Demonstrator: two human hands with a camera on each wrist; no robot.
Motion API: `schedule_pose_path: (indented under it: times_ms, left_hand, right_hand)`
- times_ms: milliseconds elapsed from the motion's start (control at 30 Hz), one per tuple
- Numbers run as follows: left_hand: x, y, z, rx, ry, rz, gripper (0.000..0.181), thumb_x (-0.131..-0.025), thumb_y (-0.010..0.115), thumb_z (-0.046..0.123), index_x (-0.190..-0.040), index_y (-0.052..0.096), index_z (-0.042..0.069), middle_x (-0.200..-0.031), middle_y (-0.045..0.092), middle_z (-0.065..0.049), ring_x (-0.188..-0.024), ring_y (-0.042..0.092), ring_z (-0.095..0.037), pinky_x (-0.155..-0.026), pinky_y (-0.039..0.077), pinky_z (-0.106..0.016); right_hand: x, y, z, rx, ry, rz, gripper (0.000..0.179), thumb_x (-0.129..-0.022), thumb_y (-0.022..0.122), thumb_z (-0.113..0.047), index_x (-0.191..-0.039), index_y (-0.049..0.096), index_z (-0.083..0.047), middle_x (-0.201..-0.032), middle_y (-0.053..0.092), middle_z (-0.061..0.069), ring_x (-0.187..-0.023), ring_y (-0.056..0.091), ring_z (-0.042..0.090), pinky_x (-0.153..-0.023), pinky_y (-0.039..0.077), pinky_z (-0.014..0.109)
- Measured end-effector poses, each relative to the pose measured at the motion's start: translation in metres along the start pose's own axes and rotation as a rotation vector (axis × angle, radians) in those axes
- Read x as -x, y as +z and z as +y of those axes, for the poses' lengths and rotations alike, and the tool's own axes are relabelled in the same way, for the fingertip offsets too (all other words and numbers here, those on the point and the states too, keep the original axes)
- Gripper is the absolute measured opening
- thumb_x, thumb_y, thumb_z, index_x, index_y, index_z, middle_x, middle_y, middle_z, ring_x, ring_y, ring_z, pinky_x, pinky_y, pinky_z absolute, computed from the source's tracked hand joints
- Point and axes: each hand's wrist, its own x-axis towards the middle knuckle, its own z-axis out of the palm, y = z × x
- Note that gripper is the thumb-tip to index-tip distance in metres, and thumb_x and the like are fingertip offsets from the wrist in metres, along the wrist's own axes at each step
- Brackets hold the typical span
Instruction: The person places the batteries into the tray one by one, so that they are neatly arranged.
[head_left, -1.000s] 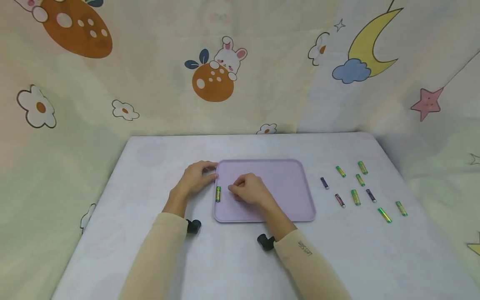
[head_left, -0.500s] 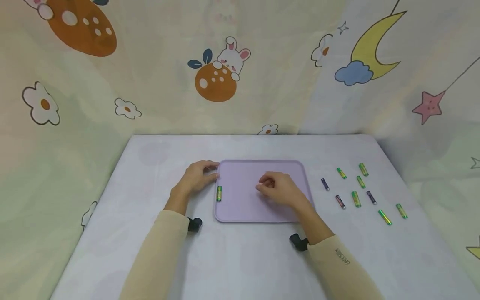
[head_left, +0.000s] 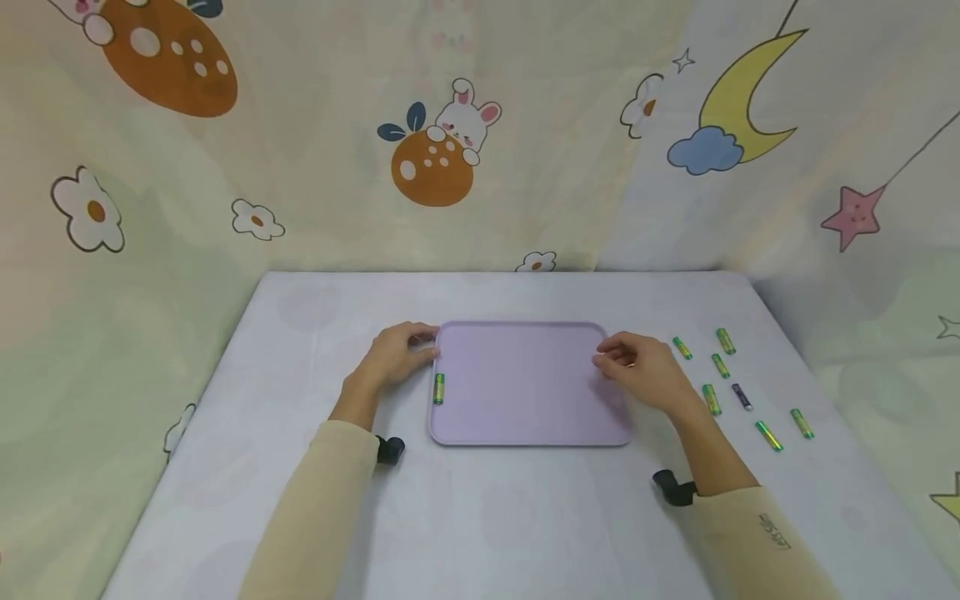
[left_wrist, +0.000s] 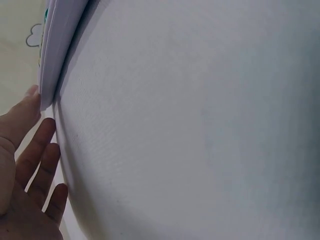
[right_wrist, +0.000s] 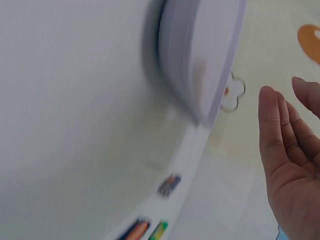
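Observation:
One green battery [head_left: 438,389] lies upright along the left rim of the lilac tray [head_left: 525,383] in the head view. My left hand [head_left: 393,354] rests at the tray's upper left edge; in the left wrist view its thumb [left_wrist: 31,100] touches the rim while the other fingers stretch out loosely below. Over the tray's right edge hovers my right hand [head_left: 641,367], with nothing between thumb and fingers. The right wrist view shows that hand's relaxed, nearly straight fingers [right_wrist: 270,125], held apart from the tray [right_wrist: 217,60].
Right of the tray lie loose batteries: several green ones [head_left: 768,436] and a dark one [head_left: 742,397]. More dark ones [right_wrist: 169,185] show in the right wrist view, hidden behind my right hand in the head view. A patterned cloth [head_left: 315,167] backs the white table [head_left: 495,517].
My right hand has moved right across the tray, from near the green battery to the tray's right edge. My left hand and the battery on the tray have stayed put.

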Motion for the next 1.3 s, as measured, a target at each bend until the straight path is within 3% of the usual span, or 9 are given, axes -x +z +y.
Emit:
schedule_pose_path:
  times_ms: [267,600,733,833,1067,1300]
  left_hand:
    - [0.001,0.001,-0.002,0.010,-0.011,0.001,0.047,-0.098,0.071,0.031,-0.142,0.062,0.018,-0.137,0.065,-0.007,-0.132,0.055,-0.031,-0.115,0.041,-0.051]
    - [0.003,0.002,-0.005,0.014,-0.022,0.008,0.046,-0.098,0.071,0.031,-0.142,0.062,0.019,-0.137,0.065,-0.006,-0.133,0.055,-0.031,-0.116,0.041,-0.051]
    - [0.003,0.003,-0.006,0.020,-0.030,0.023,0.046,-0.097,0.072,0.032,-0.141,0.063,0.021,-0.139,0.064,-0.006,-0.133,0.054,-0.030,-0.116,0.041,-0.051]
    - [0.003,0.004,-0.007,0.034,-0.029,0.024,0.046,-0.097,0.072,0.033,-0.141,0.063,0.021,-0.141,0.062,-0.007,-0.135,0.053,-0.031,-0.117,0.039,-0.052]
    - [0.001,0.004,-0.005,0.032,-0.040,0.019,0.046,-0.097,0.072,0.033,-0.141,0.063,0.022,-0.144,0.060,-0.007,-0.137,0.052,-0.031,-0.118,0.038,-0.052]
    - [-0.001,0.006,-0.005,0.027,-0.049,0.007,0.046,-0.098,0.072,0.035,-0.141,0.063,0.023,-0.144,0.060,-0.007,-0.137,0.051,-0.031,-0.118,0.038,-0.053]
  right_hand:
    - [0.020,-0.045,0.028,0.073,0.034,0.046,0.035,-0.101,0.067,-0.034,-0.117,0.068,-0.003,-0.097,0.076,0.011,-0.083,0.073,0.026,-0.066,0.055,0.025]
    - [0.040,-0.081,0.063,0.137,0.137,0.067,0.045,-0.102,0.064,-0.041,-0.121,0.065,-0.001,-0.104,0.076,0.014,-0.083,0.074,0.013,-0.068,0.052,0.023]
    - [0.047,-0.091,0.075,0.123,0.167,0.051,0.050,-0.102,0.063,-0.042,-0.126,0.062,0.003,-0.110,0.074,0.020,-0.083,0.074,0.009,-0.068,0.051,0.016]
    - [0.054,-0.096,0.082,0.106,0.209,0.038,0.055,-0.103,0.061,-0.043,-0.129,0.060,0.005,-0.114,0.072,0.025,-0.084,0.075,0.008,-0.068,0.050,0.012]
    - [0.060,-0.096,0.093,0.132,0.314,-0.001,0.067,-0.102,0.059,-0.052,-0.129,0.058,0.009,-0.106,0.075,0.019,-0.091,0.075,0.029,-0.073,0.055,0.034]
    - [0.060,-0.091,0.105,0.206,0.374,-0.043,0.063,-0.099,0.064,-0.051,-0.119,0.063,0.009,-0.092,0.074,0.009,-0.081,0.067,0.020,-0.066,0.046,0.029]
